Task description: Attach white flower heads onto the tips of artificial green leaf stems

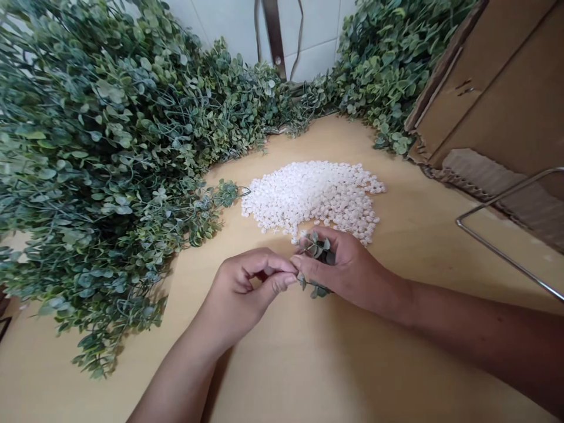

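Note:
My right hand [348, 267] is closed around a small sprig of artificial green leaves [318, 247], with leaves poking out above and below the thumb. The thumb and forefinger of my left hand [251, 282] are pinched together. Their tips meet my right fingertips at the stem end of the sprig, and whatever is between them is too small to make out. Just beyond the hands lies a heap of small white plastic pieces [308, 197], some of them loose along its near edge.
Artificial foliage [110, 129] is piled high on the left and along the back. More greenery [392, 64] stands at the back right. A cardboard box [497, 88] and a bent metal rod [506, 252] are on the right. All rest on a light wooden table [282, 370] before a tiled wall [317, 35].

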The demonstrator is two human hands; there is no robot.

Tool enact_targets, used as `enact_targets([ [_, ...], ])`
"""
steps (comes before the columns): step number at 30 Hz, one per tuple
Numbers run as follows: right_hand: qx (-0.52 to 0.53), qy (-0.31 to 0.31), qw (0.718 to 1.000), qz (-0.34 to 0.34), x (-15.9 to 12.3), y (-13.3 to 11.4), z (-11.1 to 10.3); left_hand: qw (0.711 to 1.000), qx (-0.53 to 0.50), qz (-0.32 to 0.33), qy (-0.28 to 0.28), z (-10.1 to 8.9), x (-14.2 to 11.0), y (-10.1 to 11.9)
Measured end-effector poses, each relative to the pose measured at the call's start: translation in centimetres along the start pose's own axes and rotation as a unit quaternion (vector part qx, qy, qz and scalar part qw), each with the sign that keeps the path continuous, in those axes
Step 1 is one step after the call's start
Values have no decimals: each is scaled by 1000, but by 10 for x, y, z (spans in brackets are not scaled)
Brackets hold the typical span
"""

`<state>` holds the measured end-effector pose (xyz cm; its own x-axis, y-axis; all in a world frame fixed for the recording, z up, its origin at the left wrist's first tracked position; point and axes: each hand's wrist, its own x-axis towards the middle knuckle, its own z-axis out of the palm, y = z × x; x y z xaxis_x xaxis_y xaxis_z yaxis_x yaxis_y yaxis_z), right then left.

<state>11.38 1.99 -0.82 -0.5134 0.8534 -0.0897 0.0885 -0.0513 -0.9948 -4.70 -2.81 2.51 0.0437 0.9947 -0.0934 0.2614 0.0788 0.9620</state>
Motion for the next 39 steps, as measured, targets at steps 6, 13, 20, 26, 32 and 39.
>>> enact_targets([
  [6,-68,-53,996,6,-4,-3,2,997,-66,-28,43,-1,4,-10],
  [13,-169,0,982,-88,-2,4,3,996,-67,-38,35,1,6,-10],
  [20,-179,0,981,-77,0,5,2,984,73,33,162,-12,29,-33],
  [26,-149,-43,988,1,0,1,-2,925,330,121,145,-22,48,-46],
  [32,-141,-24,990,-15,-1,2,1,927,321,97,170,-23,48,-46],
  [39,-103,-17,994,-30,0,1,2,988,-83,-62,115,-6,31,-25],
])
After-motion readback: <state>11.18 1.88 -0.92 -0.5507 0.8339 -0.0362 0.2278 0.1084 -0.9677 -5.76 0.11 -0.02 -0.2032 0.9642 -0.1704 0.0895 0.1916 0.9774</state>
